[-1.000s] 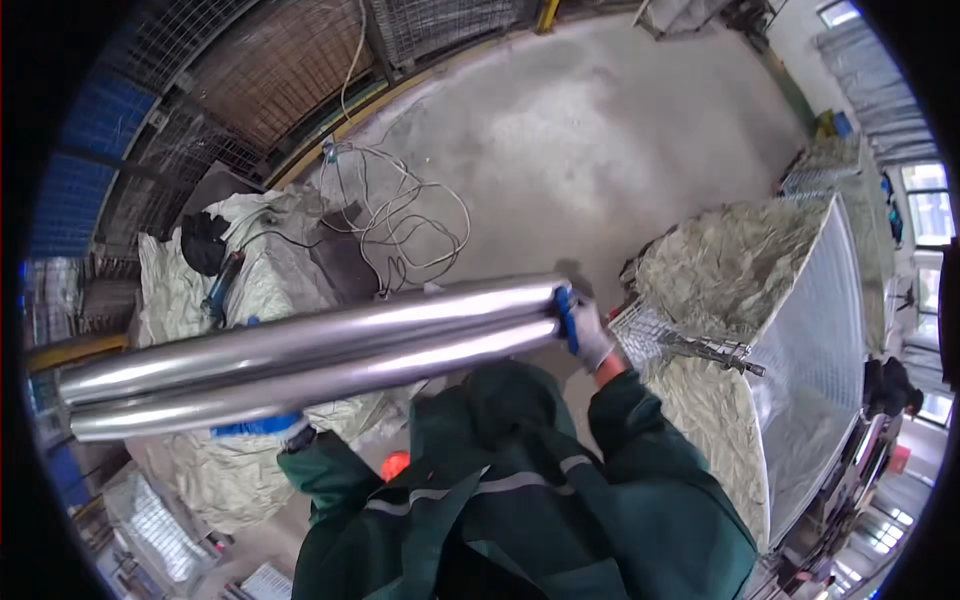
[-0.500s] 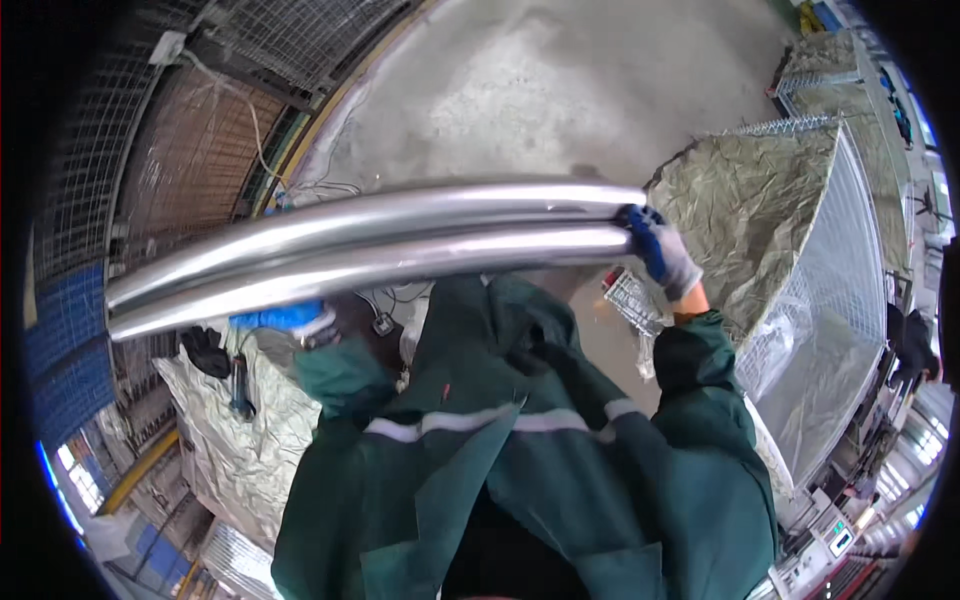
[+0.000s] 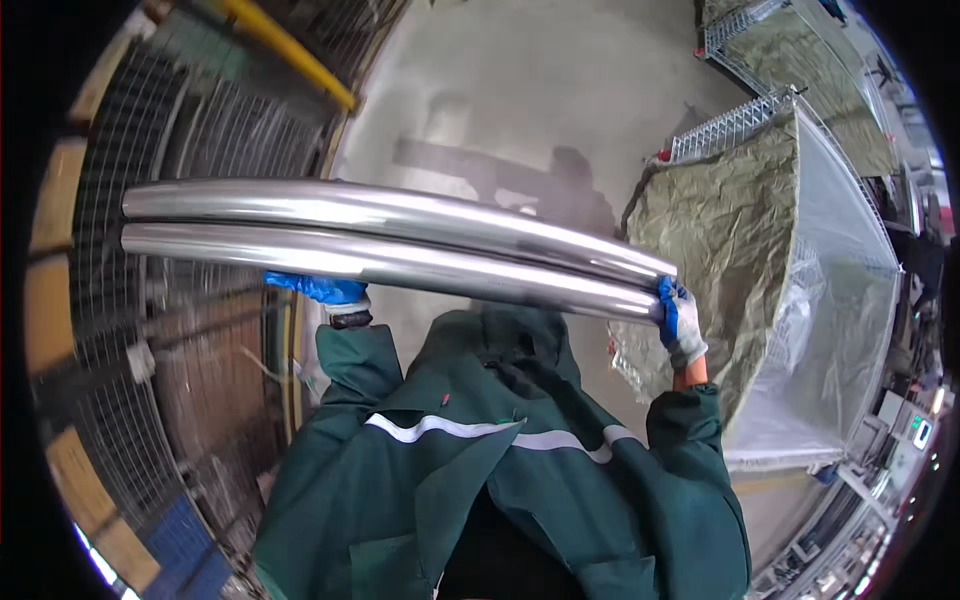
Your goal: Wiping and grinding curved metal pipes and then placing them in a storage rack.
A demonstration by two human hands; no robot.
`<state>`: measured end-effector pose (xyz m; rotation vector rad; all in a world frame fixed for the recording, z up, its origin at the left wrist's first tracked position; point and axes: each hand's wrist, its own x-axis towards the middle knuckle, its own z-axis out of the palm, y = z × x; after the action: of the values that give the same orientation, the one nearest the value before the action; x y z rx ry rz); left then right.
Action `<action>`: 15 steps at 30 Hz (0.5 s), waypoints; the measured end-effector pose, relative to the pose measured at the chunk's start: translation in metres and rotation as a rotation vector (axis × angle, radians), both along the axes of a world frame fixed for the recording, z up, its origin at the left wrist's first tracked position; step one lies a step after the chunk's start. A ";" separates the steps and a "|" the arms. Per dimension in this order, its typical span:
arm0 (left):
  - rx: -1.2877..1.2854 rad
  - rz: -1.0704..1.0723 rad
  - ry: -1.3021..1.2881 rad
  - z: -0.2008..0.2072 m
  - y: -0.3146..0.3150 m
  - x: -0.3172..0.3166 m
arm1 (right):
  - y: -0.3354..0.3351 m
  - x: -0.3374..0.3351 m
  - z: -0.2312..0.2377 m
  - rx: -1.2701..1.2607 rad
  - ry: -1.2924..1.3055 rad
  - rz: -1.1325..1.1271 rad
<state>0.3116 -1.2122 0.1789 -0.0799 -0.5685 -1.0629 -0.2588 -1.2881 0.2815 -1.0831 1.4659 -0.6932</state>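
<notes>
Two long, shiny metal tubes lie side by side across the view, the far tube [image 3: 400, 208] touching or nearly touching the near tube [image 3: 400, 262]. My left hand [image 3: 322, 288], in a blue-coated glove, supports them from below left of their middle; the tubes hide part of its fingers. At the right end, my right hand [image 3: 683, 318] is closed round the tubes, with blue-coated fingers over the tube ends and a pale glove back showing. Both tubes are held up in front of my dark green jacket [image 3: 440, 400], above the floor.
On the right stands a wire mesh cage [image 3: 735, 122] draped with a wrinkled olive sheet [image 3: 720, 220] and clear plastic [image 3: 830, 370]. Another covered cage [image 3: 800, 60] is behind it. Wire mesh fencing [image 3: 120, 130] and a yellow bar [image 3: 290, 52] line the left. Grey floor [image 3: 520, 90] lies ahead.
My view has turned, and the sheet-covered surface with a black glove and a tool has left the view. The tubes' left end sits higher in the picture, their right end lower.
</notes>
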 end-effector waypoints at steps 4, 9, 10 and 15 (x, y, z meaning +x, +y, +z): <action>0.003 0.086 -0.183 0.012 -0.183 -0.013 | -0.106 -0.006 -0.008 0.047 -0.029 -0.167; -0.183 0.064 -0.248 0.072 -0.339 -0.056 | -0.224 -0.022 -0.005 0.075 -0.159 -0.392; -0.247 -0.106 0.038 0.063 -0.379 -0.061 | -0.248 -0.026 0.001 0.037 -0.175 -0.439; -0.388 -0.912 1.390 0.002 -0.567 -0.052 | -0.372 -0.059 -0.029 -0.187 -0.262 -0.469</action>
<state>0.2593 -1.7790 0.1812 -1.4037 0.6265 -1.4312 -0.3180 -1.6605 0.2523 -0.7493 1.4546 -1.2749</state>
